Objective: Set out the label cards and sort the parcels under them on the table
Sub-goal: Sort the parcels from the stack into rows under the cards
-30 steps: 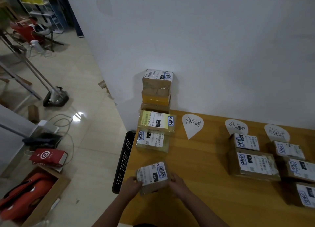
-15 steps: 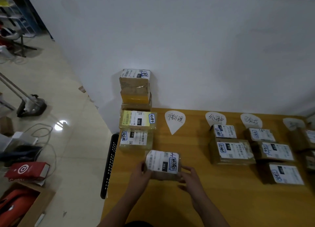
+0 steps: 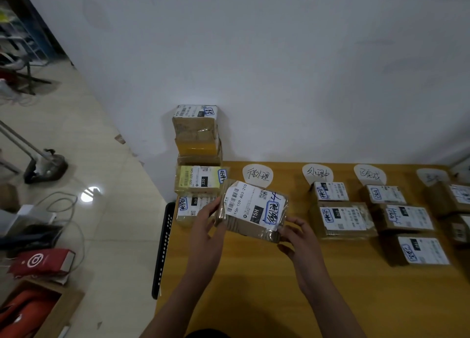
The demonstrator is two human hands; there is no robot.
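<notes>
I hold a brown parcel with a white shipping label above the wooden table, tilted toward me. My left hand grips its left end and my right hand its right end. Behind it lies the first white label card, with no parcel under it. The second card has two parcels below it. The third card heads a column of three parcels. A fourth card at the far right is partly covered by parcels.
A pile of unsorted parcels stands at the table's back left corner against the white wall. A black perforated basket hangs off the table's left edge. On the floor at left are cables, a red bag and a cardboard box.
Both hands lifted the parcel from the table's near left edge and carried it up and right, toward the first label card. My view turned right, so more sorted parcels show.
</notes>
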